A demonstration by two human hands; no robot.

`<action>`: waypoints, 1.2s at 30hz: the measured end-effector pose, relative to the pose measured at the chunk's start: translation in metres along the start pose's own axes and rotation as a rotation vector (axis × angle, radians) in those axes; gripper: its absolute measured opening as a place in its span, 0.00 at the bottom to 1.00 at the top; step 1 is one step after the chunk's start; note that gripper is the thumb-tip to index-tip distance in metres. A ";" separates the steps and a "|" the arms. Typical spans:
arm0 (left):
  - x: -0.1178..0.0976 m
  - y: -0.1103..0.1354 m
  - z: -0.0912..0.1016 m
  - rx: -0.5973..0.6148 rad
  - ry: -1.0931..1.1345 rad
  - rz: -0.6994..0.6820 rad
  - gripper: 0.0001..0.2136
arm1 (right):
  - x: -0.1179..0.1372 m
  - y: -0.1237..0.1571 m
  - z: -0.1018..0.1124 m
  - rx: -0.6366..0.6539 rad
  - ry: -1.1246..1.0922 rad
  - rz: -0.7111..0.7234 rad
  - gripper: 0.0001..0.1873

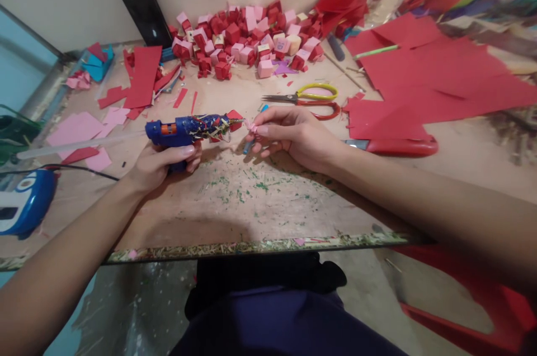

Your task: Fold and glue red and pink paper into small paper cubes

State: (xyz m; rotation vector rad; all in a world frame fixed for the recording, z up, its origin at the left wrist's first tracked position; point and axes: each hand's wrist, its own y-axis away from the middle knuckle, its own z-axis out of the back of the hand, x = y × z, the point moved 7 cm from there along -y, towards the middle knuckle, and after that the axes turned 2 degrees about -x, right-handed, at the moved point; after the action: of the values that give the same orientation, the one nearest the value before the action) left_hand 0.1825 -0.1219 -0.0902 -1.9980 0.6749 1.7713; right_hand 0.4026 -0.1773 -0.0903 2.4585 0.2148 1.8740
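My left hand (pixel 163 161) is wrapped round the handle of a blue glue gun (pixel 184 128), its front caked with glue and scraps. A clear glue stick (pixel 84 143) sticks out of its back end. Between the thumb and fingers of my right hand (pixel 289 135) is a small piece of pink paper (pixel 251 127), right at the gun's nozzle; whether they touch I cannot tell. A thin blue stick-like thing (pixel 248 147) shows by my right fingers, partly hidden. Scissors (pixel 300 98) with yellow and red handles lie just beyond that hand.
Many small red and pink paper cubes (pixel 251 37) are heaped at the back, beside a leaning phone (pixel 140 1). Red paper sheets (pixel 440 71) and a red-handled cutter (pixel 398 146) lie right. Pink paper (pixel 78 129) and a blue-and-white device (pixel 31 205) are left. Green crumbs dot the front.
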 end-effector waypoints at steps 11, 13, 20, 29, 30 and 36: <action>-0.006 0.005 0.006 -0.115 -0.096 0.021 0.14 | 0.002 0.000 0.000 0.029 -0.053 -0.005 0.11; -0.015 0.009 0.021 -0.179 -0.218 -0.005 0.12 | 0.004 0.000 0.001 0.027 -0.079 -0.010 0.11; -0.080 0.024 0.082 -0.240 -1.125 -0.188 0.15 | 0.021 -0.004 0.012 -0.041 -0.158 0.069 0.11; -0.053 0.071 0.122 -0.165 -1.364 0.088 0.18 | 0.023 -0.005 0.010 -0.011 -0.095 0.091 0.10; -0.049 0.074 0.123 -0.157 -1.361 0.113 0.18 | 0.022 -0.005 0.010 -0.004 -0.091 0.085 0.10; -0.066 0.075 0.114 -0.128 -1.384 0.085 0.25 | 0.018 -0.005 0.013 -0.052 -0.074 0.037 0.12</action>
State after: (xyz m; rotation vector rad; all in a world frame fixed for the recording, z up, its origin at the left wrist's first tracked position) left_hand 0.0409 -0.1103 -0.0374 -0.3998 0.1437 2.6350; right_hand 0.4192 -0.1690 -0.0770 2.5083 0.1165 1.7741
